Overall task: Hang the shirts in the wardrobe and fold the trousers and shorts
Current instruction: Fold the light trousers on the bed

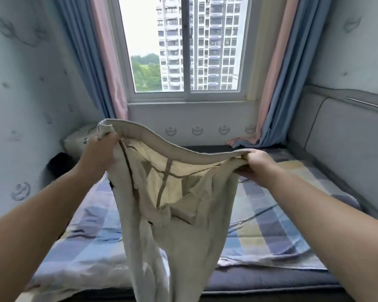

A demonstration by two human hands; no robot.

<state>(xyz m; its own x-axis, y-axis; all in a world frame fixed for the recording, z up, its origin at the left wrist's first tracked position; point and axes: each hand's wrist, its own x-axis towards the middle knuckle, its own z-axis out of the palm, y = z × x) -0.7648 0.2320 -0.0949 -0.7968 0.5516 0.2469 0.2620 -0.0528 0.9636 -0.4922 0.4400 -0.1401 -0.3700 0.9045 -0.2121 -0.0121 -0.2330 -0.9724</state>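
A pair of beige trousers (172, 214) hangs in the air in front of me, above the bed, with the waistband stretched wide and the inside lining and pockets showing. My left hand (98, 153) grips the left end of the waistband. My right hand (258, 163) grips the right end, slightly lower. The legs hang down past the bottom of the view, with their ends hidden.
A bed with a blue, yellow and white checked sheet (271, 225) lies below the trousers. A pillow (79, 140) and a dark item (59, 163) sit at the far left corner. A padded headboard (340, 149) runs along the right. The window (183, 46) and curtains are straight ahead.
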